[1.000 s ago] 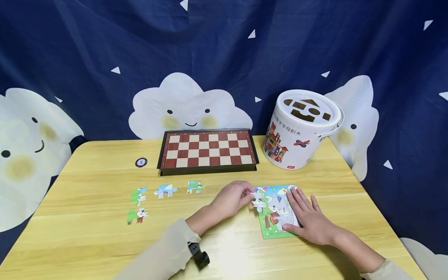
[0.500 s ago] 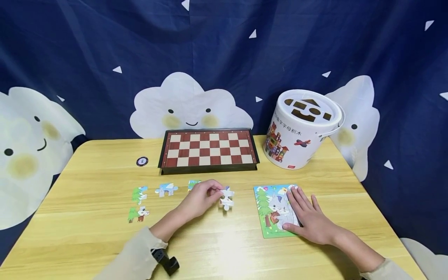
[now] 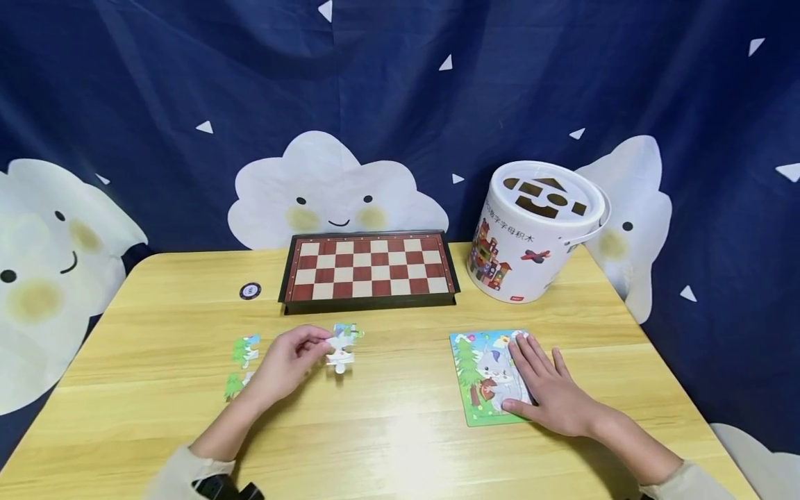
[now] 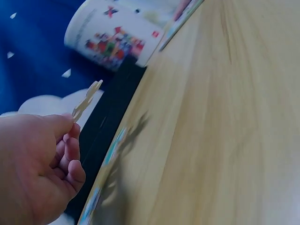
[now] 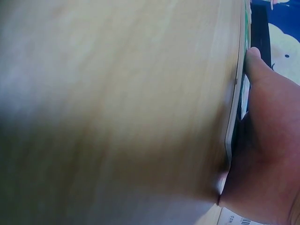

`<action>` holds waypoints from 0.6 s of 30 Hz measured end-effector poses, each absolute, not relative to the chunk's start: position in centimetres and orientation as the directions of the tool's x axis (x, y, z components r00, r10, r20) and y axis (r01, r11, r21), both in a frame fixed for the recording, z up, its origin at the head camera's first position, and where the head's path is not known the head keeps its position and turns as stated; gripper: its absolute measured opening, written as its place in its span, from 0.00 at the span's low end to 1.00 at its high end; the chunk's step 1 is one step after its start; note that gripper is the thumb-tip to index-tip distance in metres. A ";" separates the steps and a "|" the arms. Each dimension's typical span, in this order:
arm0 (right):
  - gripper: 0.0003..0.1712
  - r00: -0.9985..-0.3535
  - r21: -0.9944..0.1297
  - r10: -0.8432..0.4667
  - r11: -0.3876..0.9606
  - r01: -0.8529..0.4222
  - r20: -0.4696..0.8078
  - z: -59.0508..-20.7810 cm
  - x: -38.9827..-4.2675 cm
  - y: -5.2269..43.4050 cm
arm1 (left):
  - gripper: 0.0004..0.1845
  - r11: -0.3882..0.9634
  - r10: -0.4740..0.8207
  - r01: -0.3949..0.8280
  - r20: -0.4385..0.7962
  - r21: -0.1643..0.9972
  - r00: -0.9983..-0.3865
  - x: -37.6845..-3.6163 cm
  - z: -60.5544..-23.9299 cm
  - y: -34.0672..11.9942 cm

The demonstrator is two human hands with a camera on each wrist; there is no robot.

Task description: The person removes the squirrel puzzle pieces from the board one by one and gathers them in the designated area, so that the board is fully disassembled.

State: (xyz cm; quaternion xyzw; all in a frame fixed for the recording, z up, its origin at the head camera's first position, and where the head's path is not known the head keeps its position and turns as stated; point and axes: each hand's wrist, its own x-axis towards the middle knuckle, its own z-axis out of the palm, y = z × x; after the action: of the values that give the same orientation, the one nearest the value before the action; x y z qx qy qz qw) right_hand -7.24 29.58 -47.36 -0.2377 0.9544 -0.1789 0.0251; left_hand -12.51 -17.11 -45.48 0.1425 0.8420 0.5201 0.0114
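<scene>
My left hand [image 3: 286, 366] pinches a jigsaw puzzle piece [image 3: 340, 355] between thumb and fingers, held above the table. In the left wrist view this held piece [image 4: 86, 102] shows edge-on and its shadow falls on the wood. Just behind it lies a green and blue piece [image 3: 351, 330], partly covered. Left of the hand are a tree piece [image 3: 244, 351] and another green piece [image 3: 234, 386], which the hand partly hides. My right hand [image 3: 556, 394] rests with fingers extended on the right side of a puzzle board [image 3: 473, 411] picturing a grey animal.
A red and white checkered board [image 3: 371, 267] in a black frame stands at the back. To its right is a white bucket [image 3: 531, 236] with shaped holes in the lid. A round chip [image 3: 250, 291] lies at the left on the wooden table [image 3: 150, 430].
My left hand has carried the puzzle piece leftward, away from the puzzle board toward the loose pieces, one of which it now covers. The right hand stays on the board.
</scene>
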 end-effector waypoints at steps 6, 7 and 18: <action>0.56 -0.899 -0.376 -0.436 0.842 -0.387 -0.051 -46.6 -7.1 29.3 | 0.07 0.502 0.183 0.190 0.111 0.844 -0.977 -11.3 -45.4 -20.8; 0.56 -0.899 -0.375 -0.433 0.845 -0.381 -0.061 -46.4 -7.1 29.2 | 0.07 0.515 0.177 0.182 0.104 0.838 -0.979 -11.2 -45.3 -21.4; 0.56 -0.896 -0.370 -0.443 0.838 -0.401 -0.035 -46.8 -7.3 29.3 | 0.07 0.619 0.181 0.155 0.052 0.770 -0.982 -10.4 -44.8 -24.2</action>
State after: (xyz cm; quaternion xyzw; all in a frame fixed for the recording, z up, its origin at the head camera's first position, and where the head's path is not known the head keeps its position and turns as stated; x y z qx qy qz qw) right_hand -7.28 29.30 -46.82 -0.2206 0.9568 -0.1796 0.0596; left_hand -10.45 -24.22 -44.79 0.0932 0.8995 0.4265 0.0153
